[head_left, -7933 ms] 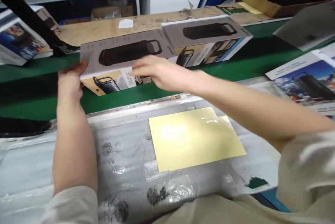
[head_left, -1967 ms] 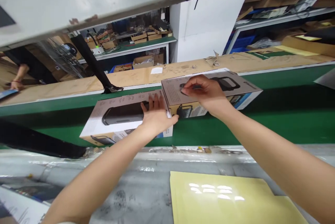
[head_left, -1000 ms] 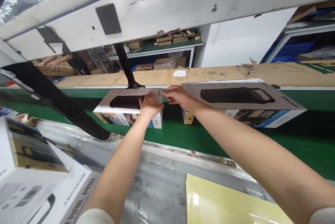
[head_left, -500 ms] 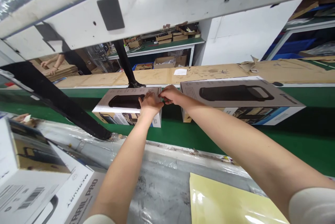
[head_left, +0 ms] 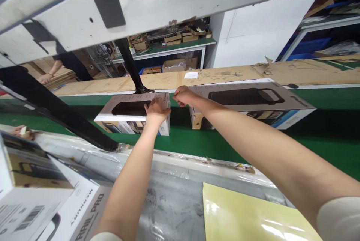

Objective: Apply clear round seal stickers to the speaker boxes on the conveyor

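Two printed product boxes lie on the green conveyor belt (head_left: 213, 145). My left hand (head_left: 156, 110) rests flat on the right end of the left box (head_left: 123, 111), fingers stretched over its top. My right hand (head_left: 183, 95) hovers in the gap between the boxes, fingers pinched together by the top right corner of the left box; what they pinch is too small to make out. The right box (head_left: 253, 102) lies just past that hand, its near end about level with my wrist.
A yellow sheet (head_left: 247, 218) lies on the plastic-covered bench in front of me. More product boxes (head_left: 33, 192) are stacked at lower left. A black strut (head_left: 53, 109) slants across the belt. A white beam (head_left: 168, 0) runs overhead. Another person's arm (head_left: 52, 74) works far left.
Over the last second both boxes drifted slightly left on the belt. My right hand closed from a loose reach into a pinch at the left box's corner; my left hand stayed flat on it.
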### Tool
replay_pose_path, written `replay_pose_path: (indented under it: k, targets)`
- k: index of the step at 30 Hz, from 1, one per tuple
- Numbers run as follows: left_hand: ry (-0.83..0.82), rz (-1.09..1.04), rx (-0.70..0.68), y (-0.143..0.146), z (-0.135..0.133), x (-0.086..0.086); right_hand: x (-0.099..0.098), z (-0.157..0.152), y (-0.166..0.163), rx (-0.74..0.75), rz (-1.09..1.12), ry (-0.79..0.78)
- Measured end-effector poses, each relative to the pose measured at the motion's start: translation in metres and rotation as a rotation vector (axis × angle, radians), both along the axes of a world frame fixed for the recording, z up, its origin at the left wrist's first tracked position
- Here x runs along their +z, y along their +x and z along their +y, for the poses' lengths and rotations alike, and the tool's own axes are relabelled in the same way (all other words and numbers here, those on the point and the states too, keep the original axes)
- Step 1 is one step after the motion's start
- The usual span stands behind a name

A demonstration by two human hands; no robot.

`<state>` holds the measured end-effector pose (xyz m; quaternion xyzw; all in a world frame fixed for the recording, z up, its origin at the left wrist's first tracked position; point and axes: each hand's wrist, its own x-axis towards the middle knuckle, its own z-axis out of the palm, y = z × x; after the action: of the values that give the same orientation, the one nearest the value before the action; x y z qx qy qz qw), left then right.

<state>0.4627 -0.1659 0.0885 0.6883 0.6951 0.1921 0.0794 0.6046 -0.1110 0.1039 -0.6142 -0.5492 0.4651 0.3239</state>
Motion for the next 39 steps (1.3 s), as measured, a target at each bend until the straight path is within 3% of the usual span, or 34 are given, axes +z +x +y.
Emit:
replay_pose_path:
  k: [9,18,25,39]
  targets:
    - [-0.01,0.026,0.037,-0.006,0.003,0.0,-0.007,-0.006,-0.023,0.049,0.184,-0.125]
    - [0.0,0.014,0.049,-0.014,0.007,-0.006,-0.005,-0.011,-0.036,-0.107,0.228,0.134]
    - [-0.007,0.011,0.062,-0.018,0.009,-0.005,0.002,-0.007,-0.036,-0.022,0.294,-0.053]
    - [-0.017,0.024,0.065,-0.028,0.009,-0.002,-0.013,0.001,-0.055,-0.038,0.204,-0.074]
